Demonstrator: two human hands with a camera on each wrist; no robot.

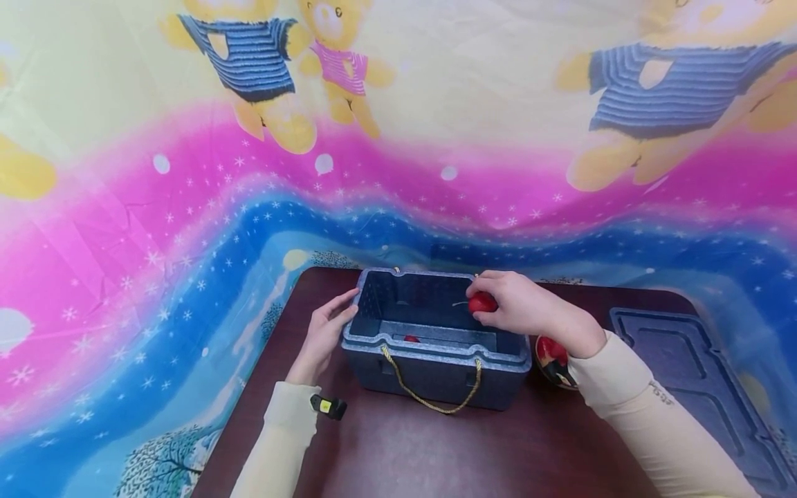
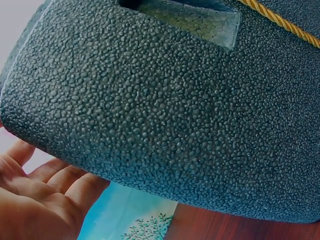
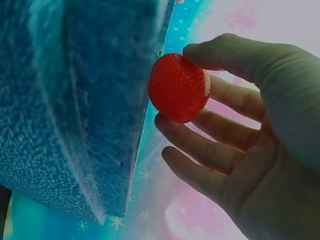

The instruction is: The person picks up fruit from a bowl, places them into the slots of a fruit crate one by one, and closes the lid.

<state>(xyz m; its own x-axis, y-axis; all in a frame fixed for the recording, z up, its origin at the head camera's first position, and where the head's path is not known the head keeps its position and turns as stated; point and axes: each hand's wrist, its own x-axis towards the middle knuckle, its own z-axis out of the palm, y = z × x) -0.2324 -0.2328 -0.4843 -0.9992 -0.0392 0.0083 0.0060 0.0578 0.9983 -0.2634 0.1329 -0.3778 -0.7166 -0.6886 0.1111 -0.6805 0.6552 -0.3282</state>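
Note:
My right hand [image 1: 519, 303] pinches a round red fruit [image 1: 482, 302] with a thin stem between thumb and fingers, over the right side of a dark blue-grey foam box [image 1: 436, 379]. In the right wrist view, the fruit [image 3: 178, 88] shows a smooth, speckled skin, and the ring and little fingers stretch out below it. Fairly straight fingers of my left hand [image 1: 324, 337] touch the box's left end near the rim. From the left wrist, this hand [image 2: 50, 192] appears beside the box's pebbled wall [image 2: 165, 110]. Inside the box, a small red thing [image 1: 411, 339] peeks over the front rim.
A round bowl [image 1: 540, 370] with red and dark contents stands right of the box, partly behind my right sleeve. Farther right lies the dark lid [image 1: 672, 360]. A gold rope handle [image 1: 429, 403] hangs on the box's front. A printed bear cloth [image 1: 398, 187] hangs behind the table.

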